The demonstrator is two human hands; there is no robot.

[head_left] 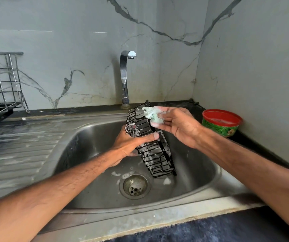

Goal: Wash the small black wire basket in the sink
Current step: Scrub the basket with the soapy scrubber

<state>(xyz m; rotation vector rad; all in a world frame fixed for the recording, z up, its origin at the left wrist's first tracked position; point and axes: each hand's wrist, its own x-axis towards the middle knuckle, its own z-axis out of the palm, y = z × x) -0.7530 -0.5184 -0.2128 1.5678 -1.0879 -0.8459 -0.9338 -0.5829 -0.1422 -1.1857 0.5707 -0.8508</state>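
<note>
I count one black wire basket (155, 154), one green scrub pad (153, 114), one tap (124, 75), one sink (91, 140), one dish rack (2, 81), one red-rimmed tub (221, 125), and two hands: my left hand (131, 144) and right hand (178, 126).

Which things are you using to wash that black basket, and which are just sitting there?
For the job: black wire basket, held by the left hand; soapy green scrubber in the right hand; sink; tap; red-rimmed tub with suds.
Just sitting there: silver dish rack; dark fabric at the near edge.
</note>
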